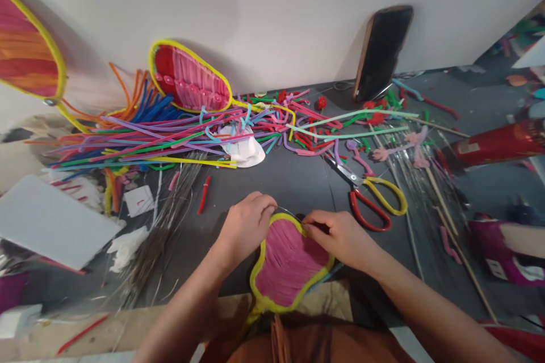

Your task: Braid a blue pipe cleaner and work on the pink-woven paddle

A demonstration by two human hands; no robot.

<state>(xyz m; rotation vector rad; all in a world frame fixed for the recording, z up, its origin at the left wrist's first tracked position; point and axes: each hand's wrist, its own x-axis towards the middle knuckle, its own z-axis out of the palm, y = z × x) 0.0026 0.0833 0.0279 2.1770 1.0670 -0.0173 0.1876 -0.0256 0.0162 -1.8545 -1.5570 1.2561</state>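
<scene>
A pink panel with a wavy yellow pipe-cleaner rim lies at the table's near edge, in front of my body. Across its top edge runs a thin wire. My left hand pinches the wire at the panel's upper left, fingers closed. At the upper right, my right hand has thumb and forefinger pressed together on the wire, close against the yellow rim. A light blue strand shows along the panel's lower right side. Whether the wire is fastened to the rim cannot be seen.
Scissors with red and yellow handles lie to the right. Many pipe cleaners are heaped behind, with a finished-looking pink panel against the wall. A phone leans there too. Thin wires lie left, a red can right.
</scene>
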